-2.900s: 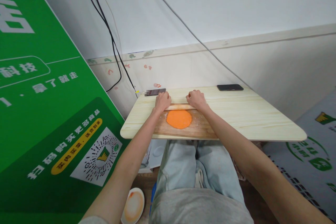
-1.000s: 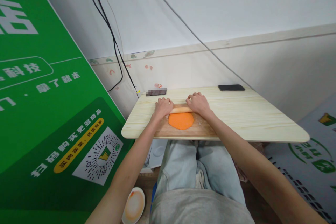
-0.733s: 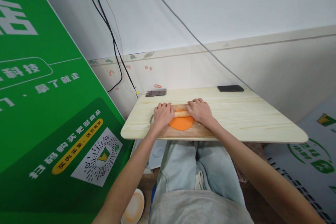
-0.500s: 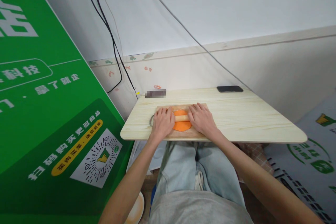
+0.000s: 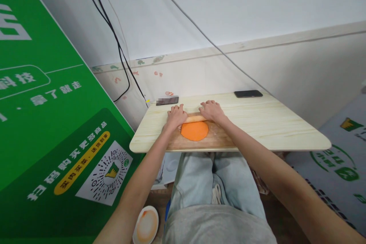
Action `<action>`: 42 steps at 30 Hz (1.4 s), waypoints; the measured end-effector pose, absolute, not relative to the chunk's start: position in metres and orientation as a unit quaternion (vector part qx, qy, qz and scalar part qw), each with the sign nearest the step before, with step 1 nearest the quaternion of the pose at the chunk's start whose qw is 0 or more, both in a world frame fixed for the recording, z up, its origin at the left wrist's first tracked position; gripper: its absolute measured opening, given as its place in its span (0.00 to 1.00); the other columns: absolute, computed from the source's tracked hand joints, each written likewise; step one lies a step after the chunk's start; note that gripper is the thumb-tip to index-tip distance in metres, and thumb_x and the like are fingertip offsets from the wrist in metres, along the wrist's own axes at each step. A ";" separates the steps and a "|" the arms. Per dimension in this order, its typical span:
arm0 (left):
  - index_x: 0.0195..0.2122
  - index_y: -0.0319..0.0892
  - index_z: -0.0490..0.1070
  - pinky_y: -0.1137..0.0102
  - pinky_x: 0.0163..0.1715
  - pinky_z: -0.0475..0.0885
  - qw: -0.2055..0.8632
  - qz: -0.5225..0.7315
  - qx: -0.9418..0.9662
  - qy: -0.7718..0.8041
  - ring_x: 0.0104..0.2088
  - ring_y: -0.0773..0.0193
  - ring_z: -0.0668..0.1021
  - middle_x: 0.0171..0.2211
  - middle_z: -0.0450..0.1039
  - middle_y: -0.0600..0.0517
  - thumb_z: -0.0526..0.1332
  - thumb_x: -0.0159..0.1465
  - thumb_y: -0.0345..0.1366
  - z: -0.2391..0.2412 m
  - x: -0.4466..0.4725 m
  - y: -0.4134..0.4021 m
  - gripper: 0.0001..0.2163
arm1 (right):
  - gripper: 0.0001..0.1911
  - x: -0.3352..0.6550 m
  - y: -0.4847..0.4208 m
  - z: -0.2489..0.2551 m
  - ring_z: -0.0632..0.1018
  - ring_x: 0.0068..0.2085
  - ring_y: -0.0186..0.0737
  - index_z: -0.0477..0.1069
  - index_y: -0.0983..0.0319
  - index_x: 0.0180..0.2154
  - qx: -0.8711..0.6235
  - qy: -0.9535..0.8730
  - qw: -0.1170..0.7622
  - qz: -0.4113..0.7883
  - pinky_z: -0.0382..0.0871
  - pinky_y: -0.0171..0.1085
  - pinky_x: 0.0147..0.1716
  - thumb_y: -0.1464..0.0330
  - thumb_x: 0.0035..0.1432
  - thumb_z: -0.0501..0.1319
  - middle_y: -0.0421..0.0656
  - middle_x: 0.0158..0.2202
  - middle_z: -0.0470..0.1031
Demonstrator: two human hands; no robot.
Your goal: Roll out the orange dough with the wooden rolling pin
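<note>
Head view: left hand (image 5: 176, 115) and right hand (image 5: 212, 109) grip opposite ends of rolling pin (image 5: 195, 119), pin ends hidden under palms. Orange dough sheet (image 5: 195, 132) flat on wooden board (image 5: 211, 142), just at near side of pin; contact hard to make out. Forearms cover parts of board, set at front edge of pale table (image 5: 274, 129). Left phone (image 5: 170, 100) partly pixelated. Plate (image 5: 145, 225) below, cut off at bottom.

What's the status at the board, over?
Left hand, right hand: both on rolling pin. Orange disc flat on wooden board. Black phone farther back, not blocking.
</note>
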State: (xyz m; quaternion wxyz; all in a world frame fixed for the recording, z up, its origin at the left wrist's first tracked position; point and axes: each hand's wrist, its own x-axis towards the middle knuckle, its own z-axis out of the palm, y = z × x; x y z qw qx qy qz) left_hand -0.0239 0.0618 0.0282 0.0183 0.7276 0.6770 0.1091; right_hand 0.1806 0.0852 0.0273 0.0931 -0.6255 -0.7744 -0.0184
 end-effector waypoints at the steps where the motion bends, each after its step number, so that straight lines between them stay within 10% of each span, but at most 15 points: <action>1: 0.73 0.43 0.67 0.47 0.66 0.69 0.016 0.107 0.728 0.677 0.69 0.41 0.72 0.69 0.73 0.35 0.50 0.76 0.34 0.028 -0.024 0.060 0.25 | 0.27 0.181 0.086 0.025 0.75 0.66 0.59 0.77 0.64 0.64 -0.621 -0.778 0.096 -0.024 0.66 0.53 0.66 0.60 0.78 0.49 0.61 0.65 0.78; 8: 0.71 0.44 0.69 0.48 0.64 0.69 -0.048 0.132 0.727 0.673 0.66 0.41 0.74 0.65 0.76 0.36 0.51 0.78 0.36 0.018 -0.020 0.036 0.23 | 0.28 0.190 0.070 0.004 0.63 0.76 0.60 0.73 0.58 0.71 -0.582 -0.803 0.108 -0.074 0.47 0.73 0.74 0.62 0.80 0.45 0.56 0.73 0.71; 20: 0.65 0.46 0.77 0.51 0.68 0.64 -0.079 0.229 0.718 0.653 0.66 0.45 0.74 0.63 0.80 0.41 0.50 0.80 0.38 0.004 -0.018 -0.002 0.20 | 0.29 0.193 0.005 0.008 0.68 0.73 0.57 0.76 0.62 0.65 -0.569 -0.806 0.126 -0.101 0.53 0.56 0.73 0.63 0.82 0.41 0.55 0.67 0.78; 31: 0.56 0.45 0.79 0.55 0.64 0.72 -0.014 0.309 0.685 0.659 0.63 0.47 0.77 0.60 0.82 0.42 0.53 0.81 0.39 -0.004 -0.029 0.011 0.15 | 0.28 0.182 0.007 0.014 0.74 0.66 0.63 0.80 0.62 0.59 -0.631 -0.760 0.125 -0.092 0.53 0.69 0.71 0.64 0.80 0.43 0.59 0.63 0.80; 42: 0.56 0.45 0.78 0.52 0.65 0.74 -0.019 0.355 0.717 0.600 0.60 0.46 0.79 0.56 0.82 0.42 0.58 0.78 0.38 -0.015 -0.031 0.015 0.12 | 0.25 0.180 0.024 0.020 0.76 0.63 0.61 0.78 0.62 0.60 -0.656 -0.743 0.113 -0.071 0.60 0.61 0.65 0.63 0.80 0.46 0.58 0.62 0.80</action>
